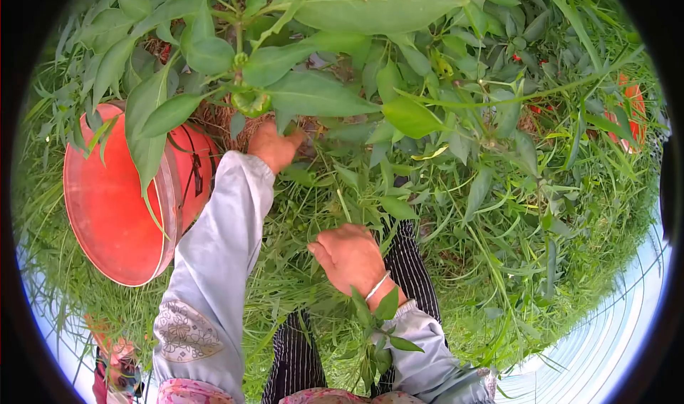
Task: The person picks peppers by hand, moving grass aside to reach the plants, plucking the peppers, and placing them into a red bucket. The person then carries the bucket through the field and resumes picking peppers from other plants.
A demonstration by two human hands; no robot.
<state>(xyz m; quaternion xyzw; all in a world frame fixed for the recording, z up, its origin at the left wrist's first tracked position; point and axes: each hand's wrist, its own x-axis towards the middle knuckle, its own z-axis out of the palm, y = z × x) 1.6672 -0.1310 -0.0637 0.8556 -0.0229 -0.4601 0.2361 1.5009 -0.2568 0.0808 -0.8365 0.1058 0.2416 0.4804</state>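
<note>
My left hand (274, 147) reaches in low under the pepper plant, beside the red bucket. Leaves and stems cover its fingertips, so its grip is hidden. Just above it hangs a green pepper (251, 103) among broad leaves (324, 92). Closer to my body, my right hand (350, 256) is over the grass with its back turned up and its fingers curled under. The thumb points left, and whatever the fingers hold, if anything, is out of sight. The red bucket (117, 197) leans toward me at the left, its inside showing bare red.
Pepper foliage (499, 112) fills the far side and right, with some red spots in it. Another orange-red container (630, 112) is partly hidden at far right. Tall grass (470, 297) surrounds my striped trousers (291, 354). Part of another person (117, 365) shows at lower left.
</note>
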